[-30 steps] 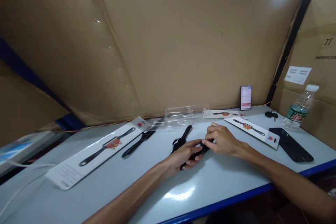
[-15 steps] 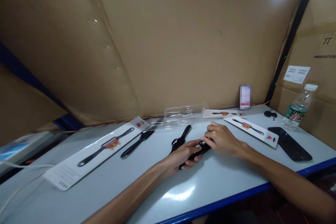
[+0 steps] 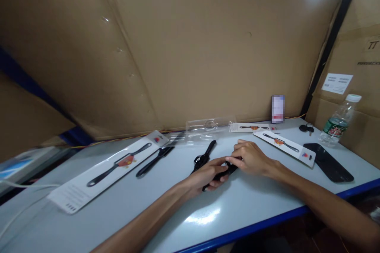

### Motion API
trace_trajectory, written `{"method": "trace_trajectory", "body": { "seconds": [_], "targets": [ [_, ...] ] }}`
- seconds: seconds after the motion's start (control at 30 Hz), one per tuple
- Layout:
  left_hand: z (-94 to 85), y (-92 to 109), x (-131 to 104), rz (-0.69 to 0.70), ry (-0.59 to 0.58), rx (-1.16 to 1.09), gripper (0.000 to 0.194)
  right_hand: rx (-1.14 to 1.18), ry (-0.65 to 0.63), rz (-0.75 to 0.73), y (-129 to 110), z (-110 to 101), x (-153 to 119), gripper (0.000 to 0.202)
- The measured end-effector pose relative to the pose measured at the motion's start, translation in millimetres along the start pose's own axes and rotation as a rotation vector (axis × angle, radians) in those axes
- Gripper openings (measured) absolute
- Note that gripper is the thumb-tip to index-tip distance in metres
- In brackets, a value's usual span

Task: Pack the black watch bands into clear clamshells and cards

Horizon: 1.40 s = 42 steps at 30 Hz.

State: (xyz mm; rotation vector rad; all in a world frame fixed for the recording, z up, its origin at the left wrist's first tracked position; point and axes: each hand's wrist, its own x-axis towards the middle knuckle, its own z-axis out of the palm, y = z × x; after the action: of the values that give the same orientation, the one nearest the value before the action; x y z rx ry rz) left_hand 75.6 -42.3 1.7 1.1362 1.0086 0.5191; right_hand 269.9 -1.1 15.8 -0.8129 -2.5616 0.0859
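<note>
My left hand (image 3: 209,176) is wrapped round a black spokeshave (image 3: 233,168) held low over the worktable. My right hand (image 3: 251,156) is closed at the tool's middle, thumb and fingertips pinching at it; the small part under them is hidden. Just behind my left hand a second black spokeshave (image 3: 202,159) lies on the tabletop, partly covered by that hand. Further left is another black-handled tool (image 3: 152,163), alongside a long printed card (image 3: 115,168) that pictures a spokeshave.
Clear plastic blister shells (image 3: 204,130) lie against the cardboard wall. To the right are two more printed cards, one a white card (image 3: 285,148), a dark flat case (image 3: 331,164), keys (image 3: 306,128), a water bottle (image 3: 338,124) and an upright phone (image 3: 278,109). A blue edge (image 3: 237,235) borders the table.
My right hand's fingers have shifted slightly on the spokeshave. My left hand keeps its hold, and the view has tilted a little.
</note>
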Motion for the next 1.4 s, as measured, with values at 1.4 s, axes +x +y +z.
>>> {"method": "trace_trajectory", "body": {
  "seconds": [1.4],
  "targets": [
    [2.3, 1.9, -0.3, -0.028, -0.022, 0.052, 0.027, -0.16, -0.006, -0.025, -6.9, -0.8, 1.6, 0.034]
  ]
}}
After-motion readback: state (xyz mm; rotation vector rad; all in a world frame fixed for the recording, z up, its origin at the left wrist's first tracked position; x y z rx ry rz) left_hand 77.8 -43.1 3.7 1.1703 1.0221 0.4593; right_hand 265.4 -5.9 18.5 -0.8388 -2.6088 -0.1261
